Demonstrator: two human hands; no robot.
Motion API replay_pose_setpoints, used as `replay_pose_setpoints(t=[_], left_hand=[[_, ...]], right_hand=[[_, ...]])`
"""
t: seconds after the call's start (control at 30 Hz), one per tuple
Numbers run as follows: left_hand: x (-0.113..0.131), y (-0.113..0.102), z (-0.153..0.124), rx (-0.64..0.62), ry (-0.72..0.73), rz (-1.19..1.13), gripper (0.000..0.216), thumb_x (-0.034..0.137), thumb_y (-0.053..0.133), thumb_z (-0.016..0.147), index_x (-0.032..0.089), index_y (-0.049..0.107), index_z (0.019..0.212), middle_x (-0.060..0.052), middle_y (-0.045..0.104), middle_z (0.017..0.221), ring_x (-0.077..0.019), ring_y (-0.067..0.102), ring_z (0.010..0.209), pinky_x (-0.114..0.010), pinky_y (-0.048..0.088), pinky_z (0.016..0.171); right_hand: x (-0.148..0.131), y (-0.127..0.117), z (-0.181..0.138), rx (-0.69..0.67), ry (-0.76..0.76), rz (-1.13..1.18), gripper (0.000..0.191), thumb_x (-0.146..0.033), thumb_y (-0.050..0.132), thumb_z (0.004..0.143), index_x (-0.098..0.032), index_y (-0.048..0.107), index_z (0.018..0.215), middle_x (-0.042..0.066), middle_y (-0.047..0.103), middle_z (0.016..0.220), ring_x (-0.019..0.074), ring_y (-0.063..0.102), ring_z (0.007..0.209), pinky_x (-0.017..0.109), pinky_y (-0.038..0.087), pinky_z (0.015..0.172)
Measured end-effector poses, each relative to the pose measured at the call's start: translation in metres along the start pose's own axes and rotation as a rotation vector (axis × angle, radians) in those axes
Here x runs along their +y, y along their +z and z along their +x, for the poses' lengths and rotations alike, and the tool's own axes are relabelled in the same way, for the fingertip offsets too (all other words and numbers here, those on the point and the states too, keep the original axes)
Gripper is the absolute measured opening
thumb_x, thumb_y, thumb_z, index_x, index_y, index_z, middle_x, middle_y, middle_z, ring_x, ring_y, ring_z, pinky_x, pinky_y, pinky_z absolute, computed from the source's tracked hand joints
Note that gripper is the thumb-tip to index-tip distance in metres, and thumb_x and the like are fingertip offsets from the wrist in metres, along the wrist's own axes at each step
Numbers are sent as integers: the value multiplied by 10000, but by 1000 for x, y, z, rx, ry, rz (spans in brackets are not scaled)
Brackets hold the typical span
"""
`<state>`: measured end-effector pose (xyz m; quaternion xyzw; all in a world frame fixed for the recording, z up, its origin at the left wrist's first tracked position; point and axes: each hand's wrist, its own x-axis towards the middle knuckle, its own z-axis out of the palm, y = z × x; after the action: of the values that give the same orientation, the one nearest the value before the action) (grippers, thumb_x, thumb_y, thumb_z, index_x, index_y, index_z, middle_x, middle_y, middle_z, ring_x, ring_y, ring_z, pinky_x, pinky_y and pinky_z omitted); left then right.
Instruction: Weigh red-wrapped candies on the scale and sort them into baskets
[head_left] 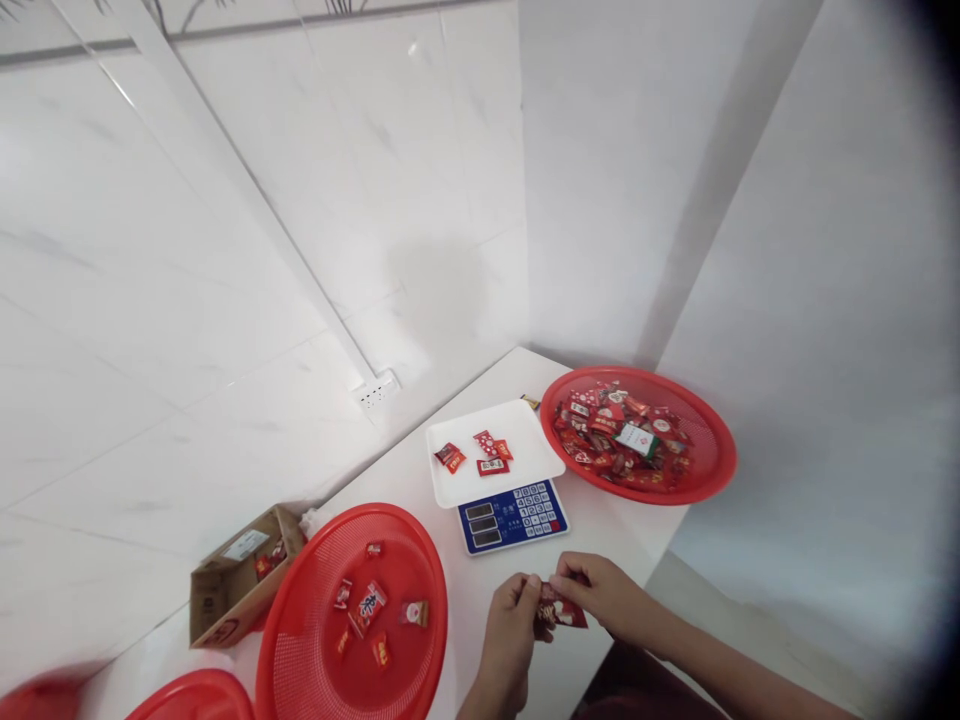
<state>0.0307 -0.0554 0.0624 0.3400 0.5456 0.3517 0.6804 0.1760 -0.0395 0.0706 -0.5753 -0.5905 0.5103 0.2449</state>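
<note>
Near the front edge of the white table, a dark red candy packet (564,610) is held between my two hands. My left hand (511,630) pinches its left end, with the thumb on top and the fingers curled below. My right hand (600,592) grips the upper edge with thumb and forefinger. Just beyond them stands a digital scale (514,517) with a blue keypad and a white pan (529,440). Several small red wrapped candies (491,466) lie in the pan.
A red plastic basket (716,465) at the right holds many wrapped candies and a white-and-green packet. Another red basket (420,655) at the left holds several candies. Behind it sits an open cardboard box (225,610). A wall socket (375,390) is above the table's back edge.
</note>
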Motion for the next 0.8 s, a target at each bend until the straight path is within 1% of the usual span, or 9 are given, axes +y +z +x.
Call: replay_pose_setpoints(t=[0.1, 0.2, 0.33, 0.43, 0.53, 0.6, 0.7, 0.8], left_hand=[[0, 3, -1, -7, -44, -152, 399, 526, 632, 649, 146, 534, 721, 8, 534, 629, -79, 457, 535, -207, 330, 502], [4, 3, -1, -12, -69, -224, 375, 479, 673, 635, 140, 534, 717, 3, 553, 644, -73, 471, 545, -196, 320, 506], [9, -1, 4, 7, -46, -242, 342, 431, 696, 637, 134, 544, 708, -8, 580, 652, -80, 501, 567, -195, 341, 519], [8, -9, 15, 50, -54, -356, 319, 410, 692, 659, 137, 544, 734, -17, 605, 683, -77, 524, 578, -190, 380, 541], [6, -20, 34, 142, -94, -488, 239, 321, 685, 694, 132, 558, 764, -32, 623, 732, -70, 541, 591, -186, 424, 571], [12, -29, 52, 224, -114, -540, 149, 234, 664, 718, 129, 562, 745, -33, 616, 718, -75, 550, 593, -194, 450, 588], [33, -40, 82, 284, -62, -574, 70, 159, 586, 773, 142, 545, 718, -19, 587, 694, -75, 560, 609, -197, 471, 630], [55, -46, 104, 289, -36, -575, 43, 205, 549, 805, 180, 518, 822, -21, 586, 781, -100, 592, 694, -241, 484, 698]], right_hand=[[3, -1, 1, -5, 25, 13, 235, -361, 460, 726, -177, 480, 582, -34, 500, 524, 90, 436, 492, 202, 346, 480], [5, 0, 4, -32, 91, 54, 258, -400, 450, 733, -180, 463, 599, -46, 470, 499, 69, 380, 410, 193, 303, 406], [5, 2, 8, -100, 179, 103, 279, -444, 474, 727, -171, 499, 671, -40, 510, 540, 47, 361, 370, 176, 269, 352], [8, 2, 11, -132, 246, 110, 263, -421, 487, 730, -166, 490, 666, -35, 524, 556, 32, 348, 347, 165, 253, 330], [11, 1, 12, -145, 288, 123, 230, -384, 482, 744, -162, 495, 686, -26, 548, 590, 24, 353, 351, 151, 253, 327], [11, -3, 10, -145, 323, 143, 225, -378, 479, 748, -161, 499, 691, -22, 553, 609, 20, 350, 353, 148, 252, 325], [7, -12, 8, -126, 392, 190, 239, -399, 468, 753, -165, 503, 713, -36, 518, 580, 21, 329, 340, 153, 240, 316], [4, -20, 9, -96, 435, 218, 289, -452, 439, 765, -171, 508, 751, -68, 412, 485, 36, 304, 327, 158, 219, 311]])
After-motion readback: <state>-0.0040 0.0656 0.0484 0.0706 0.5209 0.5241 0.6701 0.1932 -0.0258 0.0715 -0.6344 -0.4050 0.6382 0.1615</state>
